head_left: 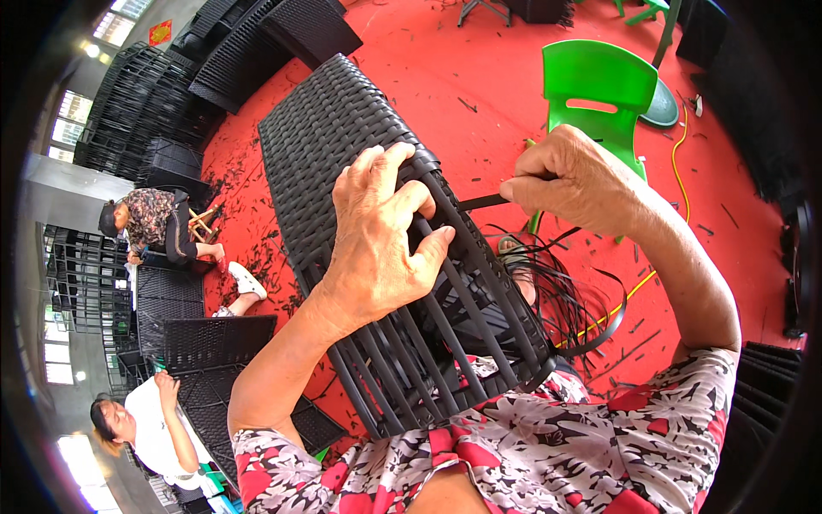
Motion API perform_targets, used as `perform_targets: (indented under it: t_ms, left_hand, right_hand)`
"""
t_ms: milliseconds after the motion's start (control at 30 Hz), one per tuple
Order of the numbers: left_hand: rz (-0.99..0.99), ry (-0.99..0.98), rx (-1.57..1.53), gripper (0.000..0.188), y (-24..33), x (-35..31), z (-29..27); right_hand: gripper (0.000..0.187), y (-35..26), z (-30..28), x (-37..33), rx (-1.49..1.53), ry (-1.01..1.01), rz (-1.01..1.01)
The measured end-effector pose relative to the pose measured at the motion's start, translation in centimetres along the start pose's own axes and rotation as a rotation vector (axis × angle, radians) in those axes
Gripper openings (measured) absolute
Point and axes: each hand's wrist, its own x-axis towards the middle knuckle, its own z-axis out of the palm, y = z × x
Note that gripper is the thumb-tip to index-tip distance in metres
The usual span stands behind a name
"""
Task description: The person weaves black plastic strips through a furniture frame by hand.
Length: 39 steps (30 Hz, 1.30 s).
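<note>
Across my lap leans a black wicker panel (330,111), tightly woven in its far part. Its near part is a bare frame of dark parallel bars (419,360). My left hand (377,231) rests on the border between weave and bars, fingers bent and spread, thumb by a bar. To the right of the frame, my right hand (574,180) is closed on the end of a flat black strip (484,202), which runs taut to the panel's edge. More loose black strips (548,274) hang in a tangle below the frame's right side.
A green plastic chair (595,73) stands ahead on the right, beside a yellow cable (678,167). Strip scraps litter the red floor (462,68). At left, two people (150,218) sit by black woven pieces (218,338). Stacked wicker furniture (257,51) lines the far left.
</note>
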Motion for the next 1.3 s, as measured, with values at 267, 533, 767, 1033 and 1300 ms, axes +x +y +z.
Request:
perform_targets:
  t_ms: [267, 533, 767, 1033, 1300]
  left_hand:
    - [-0.017, -0.005, -0.03, 0.023, -0.2, -0.2, -0.1]
    - [-0.022, -0.032, -0.034, 0.023, 0.1, -0.1, -0.5]
    - [-0.054, 0.084, -0.19, 0.011, 0.0, -0.2, -0.4]
    - [-0.022, 0.275, -0.598, 0.009, -0.5, 0.3, -4.3]
    - [-0.071, 0.065, -0.044, 0.022, -1.6, -3.8, -2.6]
  right_hand:
    - [0.036, -0.5, -0.2, -0.1, -0.047, -0.055, 0.023]
    - [0.038, -0.5, 0.8, 0.4, 0.051, -0.137, 0.067]
    - [0.033, -0.6, 2.3, 1.9, -0.076, -0.057, -0.136]
    - [0.019, -3.1, 3.4, 2.7, 0.385, -0.011, -0.313]
    - [0.011, -4.3, 3.0, 2.9, 0.017, 0.226, -0.35]
